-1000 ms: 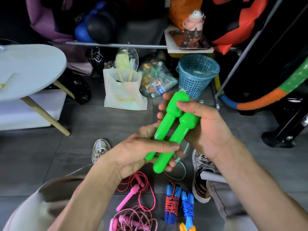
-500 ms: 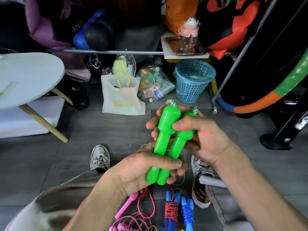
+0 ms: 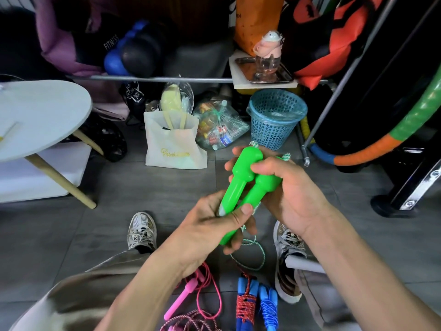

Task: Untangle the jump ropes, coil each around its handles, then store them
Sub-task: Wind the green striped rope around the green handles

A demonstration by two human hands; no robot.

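Left hand (image 3: 210,225) grips the lower ends of the paired green handles (image 3: 245,185); right hand (image 3: 286,187) clasps their bulbous tops. To coil well, keep both handles parallel and pressed together while winding the slack rope (image 3: 253,254), which hangs just below the left hand.

Two green handles (image 3: 248,185) are showing, along with one pink handle (image 3: 180,301) and two blue handle pairs (image 3: 257,304). Two hands (image 3: 210,232) are showing, two shoes (image 3: 142,230), one basket (image 3: 276,119), one white bag (image 3: 173,144).
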